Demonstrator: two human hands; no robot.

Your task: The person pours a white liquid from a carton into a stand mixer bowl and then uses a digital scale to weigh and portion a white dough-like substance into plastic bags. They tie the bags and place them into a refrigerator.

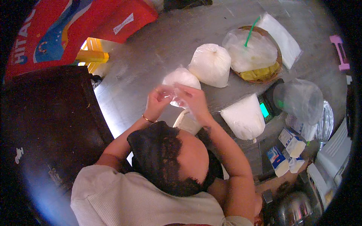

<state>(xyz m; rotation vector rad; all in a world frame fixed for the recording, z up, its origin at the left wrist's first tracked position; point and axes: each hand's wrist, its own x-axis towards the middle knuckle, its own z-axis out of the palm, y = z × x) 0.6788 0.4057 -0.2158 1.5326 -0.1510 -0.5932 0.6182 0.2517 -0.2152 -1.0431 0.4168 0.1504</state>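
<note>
My left hand (159, 101), with a gold bracelet at the wrist, and my right hand (194, 99) meet at the near side of a clear plastic bag filled with white material (182, 78). The fingers of both pinch thin, glossy clear plastic; blur hides the exact grip. Just beyond stands a second, larger filled white bag (210, 65), knotted at the top. To the right of my right forearm a third filled bag (244, 117) lies tilted against a black digital scale (265, 109) with a lit display. A cream-coloured object (186, 121) is partly hidden below my hands.
A round basket (280, 70) holds a clear bag and yellow items, beside a white pack (280, 39). On the right are a translucent container (299, 99), a whisk (324, 121), wrapped blocks (292, 142) and a metal bowl (294, 209). Dark wooden furniture (51, 121) stands left. A dark-haired head (161, 158) lies between the forearms.
</note>
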